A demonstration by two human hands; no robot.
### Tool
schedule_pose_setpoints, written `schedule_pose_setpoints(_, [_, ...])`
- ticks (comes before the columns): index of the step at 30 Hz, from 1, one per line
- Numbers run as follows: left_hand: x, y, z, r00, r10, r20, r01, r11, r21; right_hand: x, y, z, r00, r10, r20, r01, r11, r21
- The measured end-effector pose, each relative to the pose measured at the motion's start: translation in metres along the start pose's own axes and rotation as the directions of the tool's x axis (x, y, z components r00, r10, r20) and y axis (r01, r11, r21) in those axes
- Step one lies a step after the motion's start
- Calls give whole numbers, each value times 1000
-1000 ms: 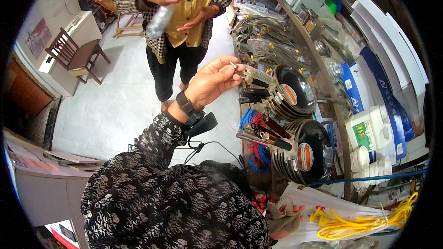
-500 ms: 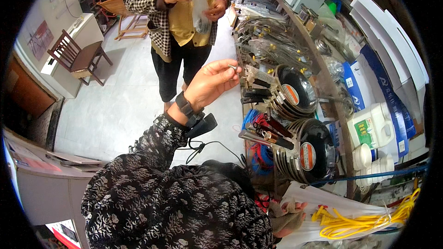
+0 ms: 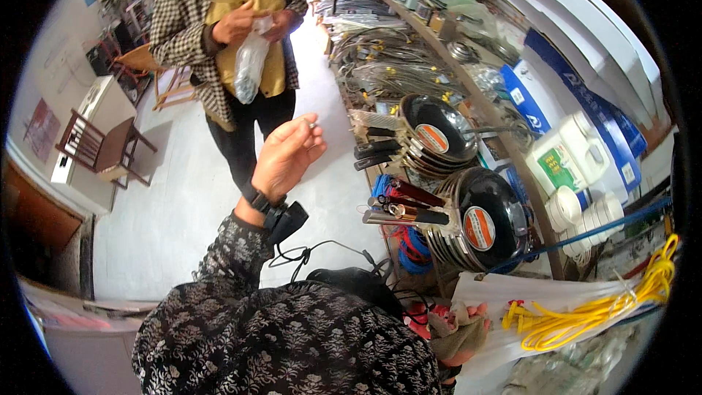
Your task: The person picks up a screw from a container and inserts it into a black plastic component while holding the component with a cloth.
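One raised left hand (image 3: 287,157) pinches a tiny, indistinct metal piece (image 3: 312,124).

The person is wearing a black top covered in a small pale floral print, its long sleeve (image 3: 241,249) reaching down to the wrist. A black band (image 3: 256,197) is circling the left wrist, with a small black device (image 3: 287,221) sitting beside it. A thin black cable (image 3: 322,252) is trailing from that device across the chest. The left hand (image 3: 287,155) is wearing no glove.
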State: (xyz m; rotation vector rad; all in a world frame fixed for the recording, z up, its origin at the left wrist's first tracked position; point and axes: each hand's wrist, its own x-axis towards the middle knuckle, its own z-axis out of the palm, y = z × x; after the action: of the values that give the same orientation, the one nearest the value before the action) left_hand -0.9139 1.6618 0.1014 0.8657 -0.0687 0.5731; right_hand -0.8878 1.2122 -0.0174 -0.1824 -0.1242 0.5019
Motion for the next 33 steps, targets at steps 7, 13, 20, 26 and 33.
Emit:
schedule_pose_setpoints(7, [-11,-2,9,999,37,38,-40,996,75,-2,-2,1,930,-304,-205,17,593,-805])
schedule_pose_setpoints(13, [-29,-6,10,998,62,-6,-61,990,124,12,-19,-17,1000,25,0,-25,997,76])
schedule_pose_setpoints(20, [-39,3,16,998,64,29,-66,993,96,22,-14,-1,974,-9,-226,-23,990,-138])
schedule_pose_setpoints(26, [-40,5,6,1000,18,-25,-15,994,110,27,-24,-17,964,168,207,-176,984,25])
schedule_pose_setpoints(33, [-38,8,6,991,-1,-132,18,992,129,23,-24,-19,996,64,67,-64,998,-2])
